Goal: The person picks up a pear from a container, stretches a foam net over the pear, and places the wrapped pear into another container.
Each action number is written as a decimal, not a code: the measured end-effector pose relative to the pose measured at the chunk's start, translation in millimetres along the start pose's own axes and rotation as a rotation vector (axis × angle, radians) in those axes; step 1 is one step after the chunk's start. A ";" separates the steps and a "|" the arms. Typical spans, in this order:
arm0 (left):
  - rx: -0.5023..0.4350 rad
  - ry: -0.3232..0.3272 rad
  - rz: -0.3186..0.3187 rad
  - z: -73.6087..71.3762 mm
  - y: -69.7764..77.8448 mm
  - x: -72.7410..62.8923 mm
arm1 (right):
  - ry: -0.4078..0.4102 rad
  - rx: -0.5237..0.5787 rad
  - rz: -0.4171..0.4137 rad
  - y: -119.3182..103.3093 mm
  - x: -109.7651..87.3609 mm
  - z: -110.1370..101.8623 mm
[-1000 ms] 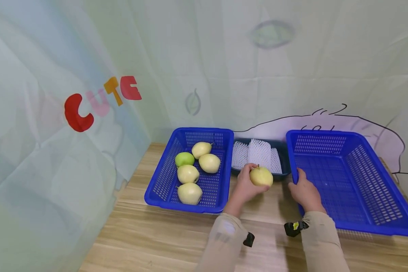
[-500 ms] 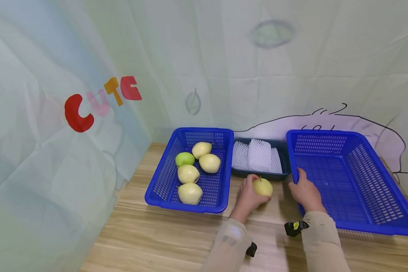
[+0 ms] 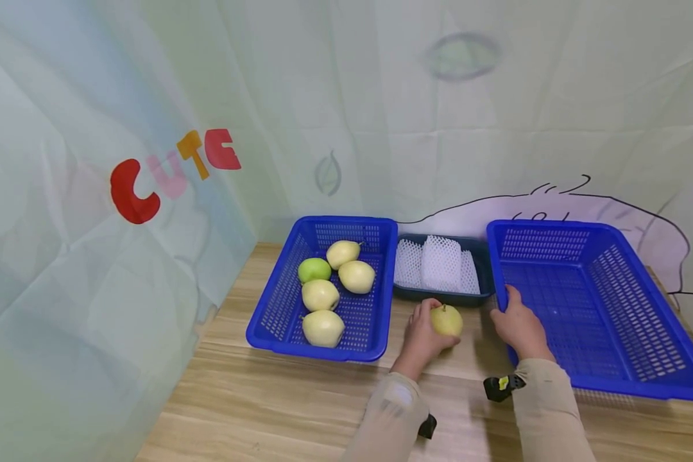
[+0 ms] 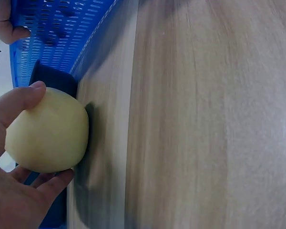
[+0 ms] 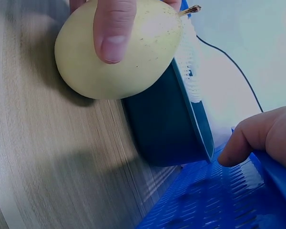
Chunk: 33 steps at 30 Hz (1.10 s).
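Left hand (image 3: 423,339) grips a pear (image 3: 448,319), right hand (image 3: 521,328) a basket's rim (image 3: 641,389); by the desk's (image 3: 265,410) back edge, a green tray (image 3: 450,299) holds foam nets (image 3: 441,264).

Free tabletop (image 4: 190,119) nearside, tray (image 5: 164,129) beyond pear (image 3: 447,321)

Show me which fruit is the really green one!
The bright green fruit in the left blue basket: the other four fruits there and the held fruit in the left hand are pale yellow.
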State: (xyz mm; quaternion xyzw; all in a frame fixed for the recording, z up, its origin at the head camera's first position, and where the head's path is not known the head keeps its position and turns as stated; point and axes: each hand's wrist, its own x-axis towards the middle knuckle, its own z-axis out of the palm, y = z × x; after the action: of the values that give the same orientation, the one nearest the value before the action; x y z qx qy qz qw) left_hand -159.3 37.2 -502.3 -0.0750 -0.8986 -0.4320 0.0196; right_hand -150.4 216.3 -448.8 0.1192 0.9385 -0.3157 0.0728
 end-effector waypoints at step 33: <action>-0.033 0.060 0.160 -84.3 9.4 15.1 | -0.097 0.029 0.007 -6.4 3.1 2.3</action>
State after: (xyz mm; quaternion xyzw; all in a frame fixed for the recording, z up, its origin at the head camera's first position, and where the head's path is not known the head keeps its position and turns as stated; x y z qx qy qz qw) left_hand -175.4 -21.0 -440.7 -0.1338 -0.8815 -0.4457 0.0798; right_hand -155.0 210.5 -447.5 0.1081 0.9288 -0.3345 0.1176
